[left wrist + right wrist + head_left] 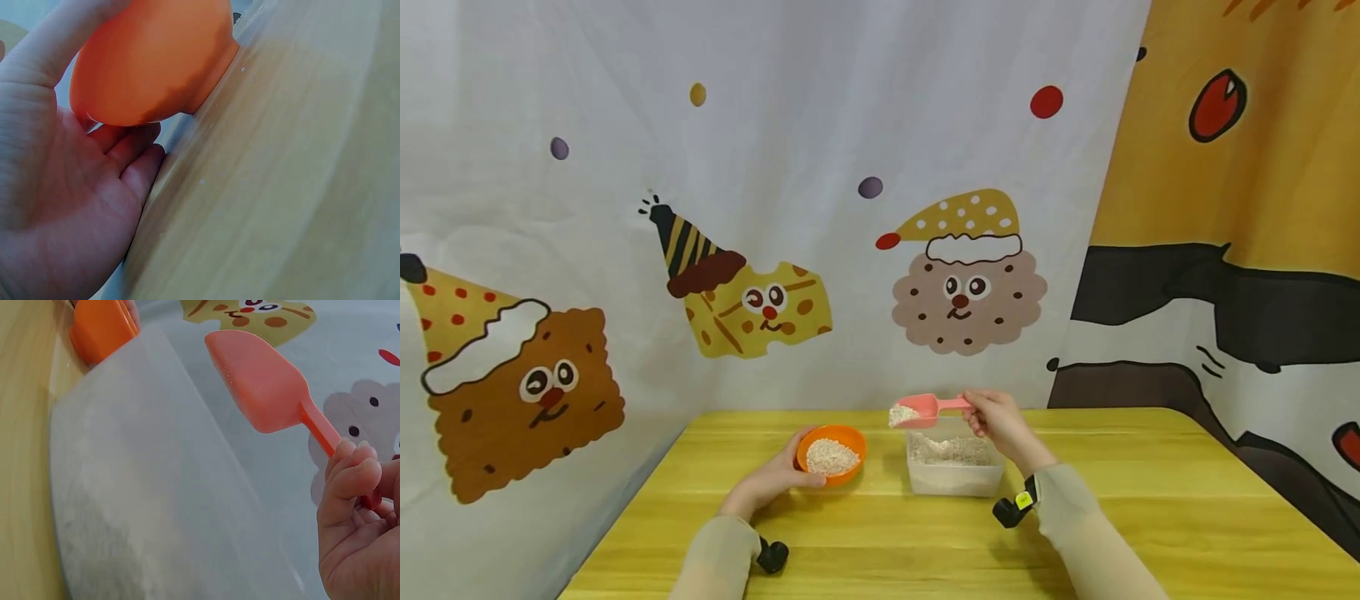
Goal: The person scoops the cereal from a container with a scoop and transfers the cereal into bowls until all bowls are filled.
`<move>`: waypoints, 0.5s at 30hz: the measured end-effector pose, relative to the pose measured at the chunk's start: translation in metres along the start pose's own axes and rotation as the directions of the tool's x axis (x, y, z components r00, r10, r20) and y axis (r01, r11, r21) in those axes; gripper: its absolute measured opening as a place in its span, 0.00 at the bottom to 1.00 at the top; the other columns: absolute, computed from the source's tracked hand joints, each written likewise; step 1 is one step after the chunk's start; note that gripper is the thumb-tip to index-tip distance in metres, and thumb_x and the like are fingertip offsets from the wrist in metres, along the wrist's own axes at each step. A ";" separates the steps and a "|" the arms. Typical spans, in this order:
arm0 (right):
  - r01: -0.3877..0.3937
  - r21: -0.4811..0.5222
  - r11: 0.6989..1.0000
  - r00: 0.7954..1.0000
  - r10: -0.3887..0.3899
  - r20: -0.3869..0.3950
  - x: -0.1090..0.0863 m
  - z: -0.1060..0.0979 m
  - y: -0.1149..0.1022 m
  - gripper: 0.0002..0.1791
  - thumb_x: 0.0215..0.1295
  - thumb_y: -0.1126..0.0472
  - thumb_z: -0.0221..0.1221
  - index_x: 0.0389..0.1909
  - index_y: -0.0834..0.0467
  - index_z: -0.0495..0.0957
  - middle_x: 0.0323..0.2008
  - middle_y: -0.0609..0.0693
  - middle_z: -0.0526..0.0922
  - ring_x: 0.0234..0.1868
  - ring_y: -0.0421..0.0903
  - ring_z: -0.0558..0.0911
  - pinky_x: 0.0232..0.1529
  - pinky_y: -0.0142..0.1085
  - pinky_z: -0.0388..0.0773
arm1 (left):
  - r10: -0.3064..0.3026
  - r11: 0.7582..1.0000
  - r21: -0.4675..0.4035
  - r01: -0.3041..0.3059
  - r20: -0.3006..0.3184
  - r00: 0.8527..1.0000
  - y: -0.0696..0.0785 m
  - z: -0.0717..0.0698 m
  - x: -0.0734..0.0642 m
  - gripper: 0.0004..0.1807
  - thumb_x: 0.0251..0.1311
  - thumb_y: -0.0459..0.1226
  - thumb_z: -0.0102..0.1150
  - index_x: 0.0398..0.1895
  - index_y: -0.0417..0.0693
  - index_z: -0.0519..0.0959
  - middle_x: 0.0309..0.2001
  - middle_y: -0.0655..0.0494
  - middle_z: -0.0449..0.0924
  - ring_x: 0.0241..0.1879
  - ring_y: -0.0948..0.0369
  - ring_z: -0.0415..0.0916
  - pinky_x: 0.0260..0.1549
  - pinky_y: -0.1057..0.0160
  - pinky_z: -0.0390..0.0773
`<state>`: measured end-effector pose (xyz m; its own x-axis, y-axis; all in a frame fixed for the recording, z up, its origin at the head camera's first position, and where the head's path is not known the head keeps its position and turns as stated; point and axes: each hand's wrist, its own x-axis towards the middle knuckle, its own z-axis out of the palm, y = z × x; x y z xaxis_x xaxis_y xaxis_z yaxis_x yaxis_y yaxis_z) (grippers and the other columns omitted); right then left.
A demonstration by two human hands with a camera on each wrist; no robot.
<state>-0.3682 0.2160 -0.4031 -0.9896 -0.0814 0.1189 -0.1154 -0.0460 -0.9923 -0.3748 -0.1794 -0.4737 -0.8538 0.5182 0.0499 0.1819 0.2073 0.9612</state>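
My worktop (pixel 880 550) has a yellow wood grain, and behind it hangs a printed cloth (pixel 805 75), white across most of its width, with orange-yellow, black and white shapes on the right. Three whole cartoon faces in party hats show on the white part: a brown biscuit (pixel 512 425), a cheese (pixel 782 329) and a pinkish round biscuit (pixel 966 321).

One orange bowl (pixel 861 455) of pale flakes (pixel 831 457) sits left of centre on the worktop; my left hand (pixel 781 472) grips its left side, thumb along the near edge. To its right, apart from it, stands one see-through tub (pixel 953 482) with more flakes inside. My right hand (pixel 998 422) pinches the handle of one pink scoop (pixel 929 409), holding it above the tub's far left part with flakes at its lip.

My right hand hides the tub's far right corner, and from the right wrist the tub's cloudy wall fills much of the view. I wear two pale sleeves (pixel 718 557) and two black wrist devices (pixel 772 556).
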 end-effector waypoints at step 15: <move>0.009 -0.010 1.000 0.999 -0.009 0.040 0.019 0.029 -0.007 0.16 0.75 0.61 0.49 0.44 0.72 0.78 0.19 0.50 0.75 0.14 0.37 0.68 0.16 0.27 0.65 | -0.006 1.000 0.003 0.006 -0.010 1.000 -0.001 -0.001 0.002 0.54 0.52 0.37 0.72 0.76 0.46 0.45 0.71 0.37 0.52 0.68 0.44 0.54 0.64 0.41 0.52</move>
<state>-0.3838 0.1858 -0.3926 -0.9842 -0.1211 0.1292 -0.1256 -0.0370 -0.9914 -0.3774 -0.1788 -0.4748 -0.8596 0.5088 0.0471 0.1784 0.2125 0.9607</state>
